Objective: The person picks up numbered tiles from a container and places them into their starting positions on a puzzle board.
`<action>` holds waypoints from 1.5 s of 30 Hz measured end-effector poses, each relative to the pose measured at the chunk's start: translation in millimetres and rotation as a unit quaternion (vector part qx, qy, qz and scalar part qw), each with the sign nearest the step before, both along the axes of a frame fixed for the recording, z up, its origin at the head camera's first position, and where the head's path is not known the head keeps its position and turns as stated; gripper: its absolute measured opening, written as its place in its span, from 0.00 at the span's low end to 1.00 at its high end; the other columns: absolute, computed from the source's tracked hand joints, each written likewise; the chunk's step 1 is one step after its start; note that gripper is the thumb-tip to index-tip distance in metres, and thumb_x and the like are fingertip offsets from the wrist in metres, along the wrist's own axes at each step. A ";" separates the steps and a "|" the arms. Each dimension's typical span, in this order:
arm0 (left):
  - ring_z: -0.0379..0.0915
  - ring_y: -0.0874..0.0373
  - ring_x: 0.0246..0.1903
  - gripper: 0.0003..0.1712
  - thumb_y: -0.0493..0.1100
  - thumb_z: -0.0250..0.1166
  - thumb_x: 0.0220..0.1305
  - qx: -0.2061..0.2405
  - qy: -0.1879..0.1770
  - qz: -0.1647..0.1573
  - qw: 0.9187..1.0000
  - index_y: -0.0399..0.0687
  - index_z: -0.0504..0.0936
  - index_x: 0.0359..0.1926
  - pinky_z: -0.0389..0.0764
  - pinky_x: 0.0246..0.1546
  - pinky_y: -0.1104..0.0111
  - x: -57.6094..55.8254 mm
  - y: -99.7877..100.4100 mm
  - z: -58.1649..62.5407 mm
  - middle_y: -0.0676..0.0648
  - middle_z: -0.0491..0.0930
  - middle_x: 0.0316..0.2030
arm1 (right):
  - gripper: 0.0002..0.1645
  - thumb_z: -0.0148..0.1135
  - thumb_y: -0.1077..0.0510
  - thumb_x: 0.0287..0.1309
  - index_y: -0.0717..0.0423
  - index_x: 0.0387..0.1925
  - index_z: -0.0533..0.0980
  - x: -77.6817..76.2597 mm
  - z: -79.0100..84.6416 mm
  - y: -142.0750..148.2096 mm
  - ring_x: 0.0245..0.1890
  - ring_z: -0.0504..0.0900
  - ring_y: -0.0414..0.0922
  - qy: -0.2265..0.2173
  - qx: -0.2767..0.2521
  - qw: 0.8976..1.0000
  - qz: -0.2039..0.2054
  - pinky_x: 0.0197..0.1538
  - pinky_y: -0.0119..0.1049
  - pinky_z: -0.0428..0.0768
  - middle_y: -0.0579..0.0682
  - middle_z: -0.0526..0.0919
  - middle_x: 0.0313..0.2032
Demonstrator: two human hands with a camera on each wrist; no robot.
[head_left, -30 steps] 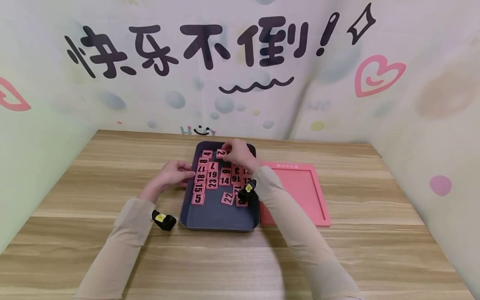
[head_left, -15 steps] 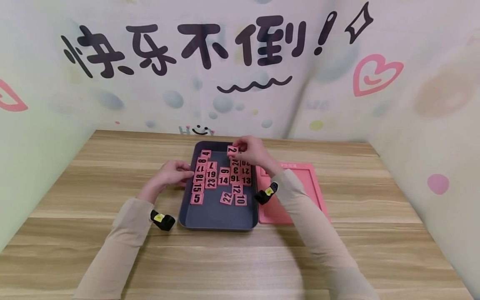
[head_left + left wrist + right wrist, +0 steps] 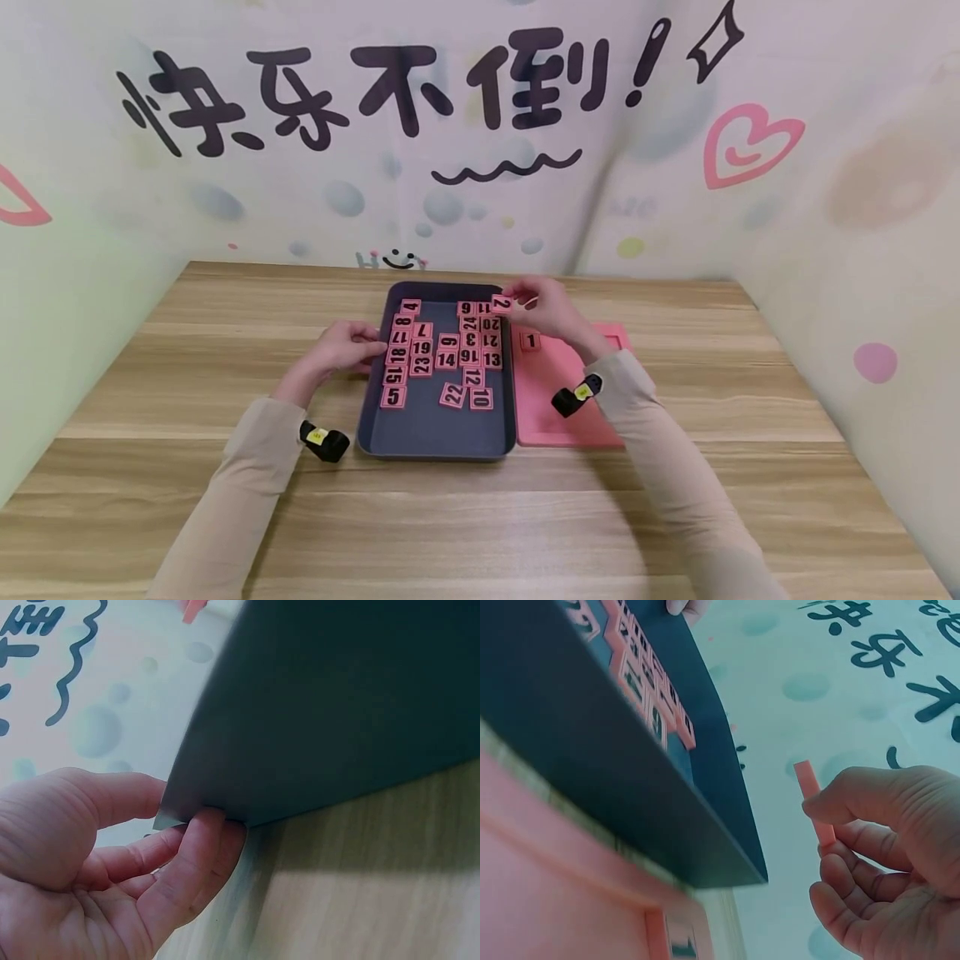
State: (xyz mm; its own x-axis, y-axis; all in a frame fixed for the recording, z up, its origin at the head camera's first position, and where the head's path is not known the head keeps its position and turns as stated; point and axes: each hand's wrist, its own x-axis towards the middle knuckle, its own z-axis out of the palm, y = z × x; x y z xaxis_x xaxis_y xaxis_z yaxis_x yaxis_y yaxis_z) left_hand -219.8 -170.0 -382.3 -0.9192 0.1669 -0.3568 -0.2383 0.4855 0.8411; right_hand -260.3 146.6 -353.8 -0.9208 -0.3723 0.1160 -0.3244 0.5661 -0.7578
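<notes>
On my feed, left to right. Left sleeve comes in over the front edge of the bench, black left wrist camera strapped at its cuff. Left hand is clamped on the left edge of the dark tray, thumb and fingers at its wall.

One tray, 22 pink number tiles lying in it. Nine in the left batch: six in a column along the tray's left edge, from the 4 tile near the back left corner down to the 5 tile, plus three just beside. The other 13 spread from mid-tray to the right edge; the 22 tile lies slanted. Numbers face various ways.

One more, the 2 tile, is up at the tray's back right corner, turned sideways. Right hand has it pinched between thumb and fingers; right wrist view shows it edge-on, apart from the tray.

One pink board by the tray's right edge, one tile in it: the 1 tile, recess's back left corner. I make that 24 tiles.

In the way: right sleeve hides the board's front right corner from me; right wrist camera blocks part of the recess. Printed backdrop behind the bench's back edge.
</notes>
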 end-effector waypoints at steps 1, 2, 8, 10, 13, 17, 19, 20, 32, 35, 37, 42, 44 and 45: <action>0.77 0.54 0.36 0.20 0.37 0.57 0.67 0.001 0.000 0.000 1.000 0.27 0.70 0.55 0.83 0.38 0.65 0.0 0.0 -0.2 0.33 0.75 0.45 | 0.17 0.66 0.66 0.48 0.63 0.43 0.78 0.4 -1.0 3.8 0.38 0.74 0.49 0.001 -0.002 1.000 -0.001 0.41 0.38 0.77 0.55 0.79 0.38; 0.77 0.54 0.36 0.20 0.37 0.57 0.67 0.001 0.001 0.001 1.000 0.27 0.70 0.55 0.83 0.38 0.65 0.1 0.0 -0.2 0.33 0.75 0.45 | 0.18 0.66 0.66 0.47 0.63 0.44 0.78 0.8 -2.0 7.7 0.37 0.75 0.49 0.002 -0.003 1.000 -0.003 0.41 0.38 0.77 0.56 0.79 0.38; 0.77 0.54 0.36 0.20 0.36 0.56 0.67 0.002 0.004 -0.002 1.000 0.26 0.70 0.55 0.83 0.38 0.66 -0.3 -0.5 -0.6 0.33 0.75 0.45 | 0.17 0.67 0.67 0.46 0.65 0.42 0.78 6.1 -7.3 29.4 0.36 0.75 0.49 -0.003 0.002 1.000 -0.020 0.40 0.37 0.76 0.57 0.79 0.36; 0.77 0.54 0.37 0.20 0.36 0.56 0.67 0.001 0.003 -0.002 1.000 0.27 0.70 0.55 0.83 0.39 0.66 -0.3 -0.5 -0.6 0.33 0.75 0.45 | 0.16 0.66 0.68 0.46 0.66 0.41 0.78 7.8 -10.4 36.6 0.35 0.75 0.49 -0.001 0.011 1.000 -0.019 0.39 0.36 0.76 0.57 0.79 0.36; 0.77 0.53 0.37 0.20 0.37 0.56 0.67 0.000 0.002 -0.002 1.000 0.27 0.70 0.55 0.83 0.39 0.66 -0.3 -0.6 -0.7 0.33 0.75 0.46 | 0.16 0.66 0.70 0.46 0.67 0.41 0.78 10.7 -15.9 46.6 0.34 0.75 0.49 -0.004 0.023 1.000 -0.011 0.38 0.35 0.77 0.58 0.80 0.34; 0.76 0.53 0.38 0.20 0.37 0.57 0.67 0.001 -0.001 -0.001 1.000 0.27 0.70 0.55 0.83 0.40 0.66 -0.4 -0.1 -0.2 0.32 0.75 0.46 | 0.17 0.67 0.71 0.47 0.69 0.42 0.78 14.9 -22.7 58.6 0.36 0.77 0.51 -0.014 0.041 0.999 -0.002 0.40 0.37 0.78 0.59 0.80 0.35; 0.77 0.53 0.38 0.20 0.37 0.57 0.67 0.003 -0.002 0.000 1.000 0.27 0.70 0.55 0.83 0.40 0.66 -0.7 0.3 0.3 0.32 0.75 0.46 | 0.17 0.66 0.71 0.47 0.70 0.42 0.77 16.9 -24.8 63.6 0.36 0.77 0.51 -0.019 0.050 0.999 0.000 0.40 0.38 0.79 0.59 0.80 0.35; 0.77 0.53 0.38 0.20 0.37 0.57 0.67 0.003 -0.002 0.000 1.000 0.27 0.70 0.55 0.83 0.40 0.66 -0.8 0.5 0.6 0.32 0.75 0.46 | 0.17 0.66 0.71 0.47 0.69 0.43 0.77 17.9 -25.5 65.8 0.36 0.77 0.51 -0.024 0.055 0.998 0.000 0.41 0.39 0.79 0.59 0.80 0.35; 0.77 0.53 0.38 0.19 0.37 0.57 0.67 -0.002 -0.001 -0.002 1.000 0.27 0.71 0.54 0.83 0.40 0.66 0.6 -0.6 0.2 0.32 0.75 0.47 | 0.16 0.66 0.72 0.46 0.68 0.41 0.78 22.2 -37.7 77.2 0.36 0.76 0.49 -0.063 0.089 0.993 0.048 0.39 0.35 0.78 0.57 0.80 0.34; 0.77 0.53 0.38 0.19 0.38 0.57 0.67 -0.004 -0.001 -0.002 1.000 0.27 0.71 0.54 0.83 0.40 0.66 1.2 -0.5 0.5 0.32 0.75 0.47 | 0.17 0.63 0.75 0.46 0.69 0.42 0.77 22.5 -38.3 78.5 0.37 0.77 0.50 -0.060 0.093 0.992 0.062 0.41 0.38 0.79 0.58 0.80 0.35; 0.77 0.53 0.38 0.19 0.38 0.57 0.67 -0.005 -0.001 -0.002 1.000 0.28 0.71 0.54 0.83 0.40 0.66 1.4 -0.3 0.8 0.32 0.75 0.47 | 0.18 0.62 0.76 0.46 0.69 0.43 0.76 23.5 -37.6 78.8 0.38 0.77 0.51 -0.057 0.102 0.991 0.065 0.42 0.41 0.80 0.58 0.79 0.36; 0.77 0.53 0.39 0.20 0.38 0.57 0.67 -0.006 -0.001 -0.003 1.000 0.28 0.71 0.55 0.83 0.40 0.65 1.2 -0.1 0.8 0.32 0.75 0.47 | 0.20 0.68 0.65 0.50 0.68 0.44 0.74 28.0 -35.3 74.6 0.37 0.76 0.51 -0.057 0.128 0.990 0.026 0.42 0.42 0.79 0.58 0.79 0.37; 0.77 0.53 0.39 0.20 0.38 0.57 0.67 -0.006 -0.001 -0.002 1.000 0.28 0.71 0.54 0.83 0.40 0.66 0.8 -0.2 0.6 0.32 0.75 0.47 | 0.23 0.71 0.58 0.50 0.67 0.43 0.73 30.3 -35.1 71.4 0.35 0.76 0.49 -0.058 0.141 0.988 -0.003 0.40 0.39 0.79 0.57 0.78 0.35; 0.77 0.53 0.39 0.20 0.38 0.57 0.67 -0.005 -0.001 -0.002 1.000 0.28 0.71 0.54 0.83 0.40 0.66 0.7 -0.3 0.5 0.32 0.75 0.48 | 0.24 0.72 0.55 0.49 0.66 0.42 0.72 31.6 -35.1 70.0 0.34 0.75 0.49 -0.060 0.146 0.987 -0.015 0.39 0.38 0.78 0.56 0.78 0.35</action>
State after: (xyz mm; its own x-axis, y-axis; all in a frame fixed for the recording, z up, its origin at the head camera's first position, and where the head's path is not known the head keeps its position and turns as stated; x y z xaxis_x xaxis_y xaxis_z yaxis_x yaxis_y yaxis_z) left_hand -219.1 -170.3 -381.8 -0.9179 0.1665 -0.3601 -0.2378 0.4956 0.8354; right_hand -228.7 216.5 -388.9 -0.9328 -0.3456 -0.1023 -0.2217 0.7739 -0.5932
